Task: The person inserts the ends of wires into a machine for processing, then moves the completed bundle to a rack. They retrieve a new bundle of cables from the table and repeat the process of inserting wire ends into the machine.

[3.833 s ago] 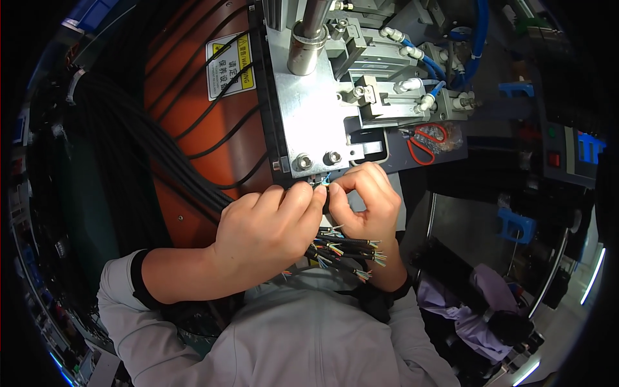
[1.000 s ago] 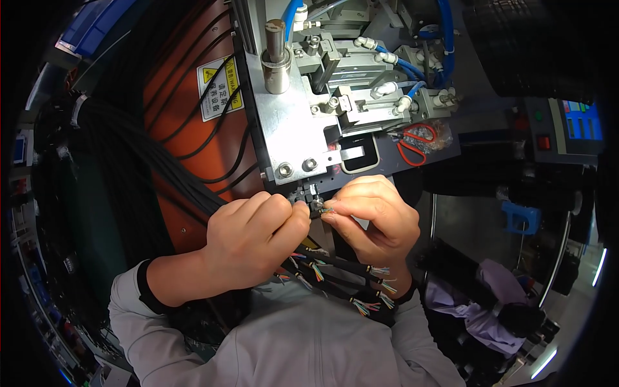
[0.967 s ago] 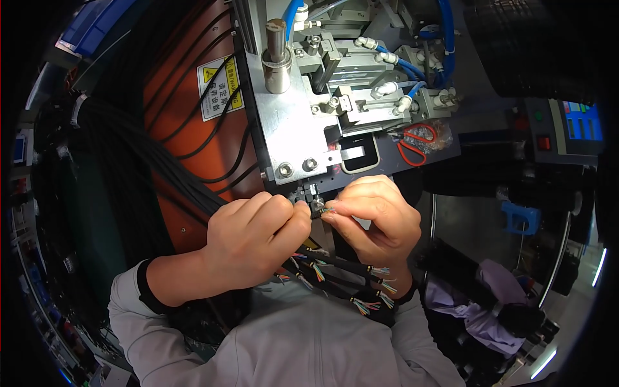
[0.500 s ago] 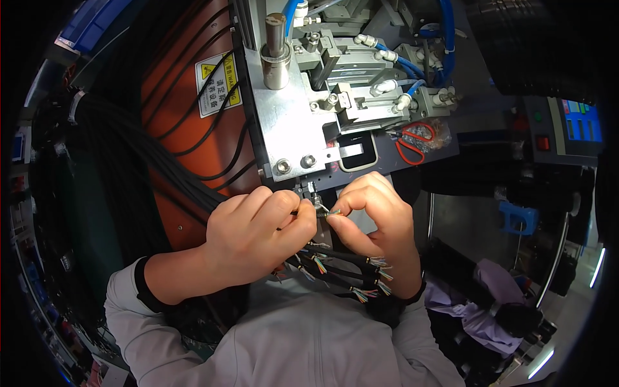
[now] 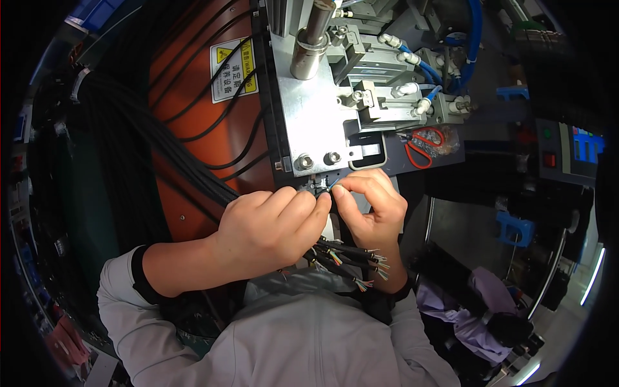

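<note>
My left hand (image 5: 274,222) is closed, its thumb and index finger around the end of a black cable, most of which the hand hides. Close beside it, my right hand (image 5: 374,203) pinches thin coloured wires (image 5: 332,185) that stick out of that cable end. Both sets of fingertips are just in front of a small metal fixture (image 5: 317,183) under the edge of the machine's steel plate (image 5: 313,122). Below the hands, several black cable ends (image 5: 351,258) fan out with bare coloured wires showing.
A thick bundle of black cables (image 5: 161,145) comes in from the left across an orange panel (image 5: 193,129). Pneumatic clamps (image 5: 387,71) with blue hoses stand behind the plate. Red-handled scissors (image 5: 422,147) lie right of them. A control panel (image 5: 574,148) is at far right.
The view has shifted, so the machine appears farther right and higher. My hands have moved slightly up and are closer to the plate's edge, still at the cable end and its wires.
</note>
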Demonstrator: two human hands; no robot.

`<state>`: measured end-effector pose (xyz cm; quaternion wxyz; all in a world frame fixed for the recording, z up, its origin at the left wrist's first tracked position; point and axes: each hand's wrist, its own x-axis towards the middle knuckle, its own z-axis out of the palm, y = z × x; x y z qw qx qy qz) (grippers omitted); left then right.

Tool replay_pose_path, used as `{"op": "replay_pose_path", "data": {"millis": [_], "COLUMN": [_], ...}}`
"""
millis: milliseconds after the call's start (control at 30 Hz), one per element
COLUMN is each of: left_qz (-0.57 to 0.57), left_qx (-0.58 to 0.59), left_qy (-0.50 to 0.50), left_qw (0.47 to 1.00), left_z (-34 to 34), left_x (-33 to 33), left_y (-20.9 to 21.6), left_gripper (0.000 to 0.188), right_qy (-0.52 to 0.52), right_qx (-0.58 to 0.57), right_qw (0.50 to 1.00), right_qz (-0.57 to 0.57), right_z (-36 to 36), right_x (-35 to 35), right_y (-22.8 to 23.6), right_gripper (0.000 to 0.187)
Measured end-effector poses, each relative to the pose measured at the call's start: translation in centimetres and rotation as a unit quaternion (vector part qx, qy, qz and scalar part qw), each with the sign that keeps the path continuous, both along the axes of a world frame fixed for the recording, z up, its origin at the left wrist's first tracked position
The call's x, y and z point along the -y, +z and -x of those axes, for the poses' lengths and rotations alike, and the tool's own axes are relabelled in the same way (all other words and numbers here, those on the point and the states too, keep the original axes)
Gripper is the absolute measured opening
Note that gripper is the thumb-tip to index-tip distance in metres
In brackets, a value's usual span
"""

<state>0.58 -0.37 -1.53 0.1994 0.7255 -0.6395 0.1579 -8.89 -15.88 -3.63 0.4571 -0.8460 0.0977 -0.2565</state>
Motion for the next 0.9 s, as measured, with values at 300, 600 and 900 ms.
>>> {"op": "replay_pose_path", "data": {"millis": [300, 600, 900], "left_qz": [-0.05, -0.044, 0.014], "left_qx": [0.021, -0.011, -0.024], "left_qy": [0.056, 0.035, 0.061], "left_qw": [0.997, 0.998, 0.998], "left_z": [0.6, -0.2, 0.4], "left_x": [0.6, 0.2, 0.2], "left_y": [0.1, 0.3, -0.7], "left_gripper": [0.01, 0.03, 0.022], "right_qy": [0.001, -0.04, -0.001], "right_qx": [-0.013, -0.076, 0.013], "right_qw": [0.997, 0.954, 0.998], "right_qz": [0.078, -0.288, 0.059], "right_z": [-0.5, -0.3, -0.7], "right_x": [-0.1, -0.8, -0.6], "right_y": [-0.7, -2.4, -0.9], "right_gripper": [0.008, 0.004, 0.009]}}
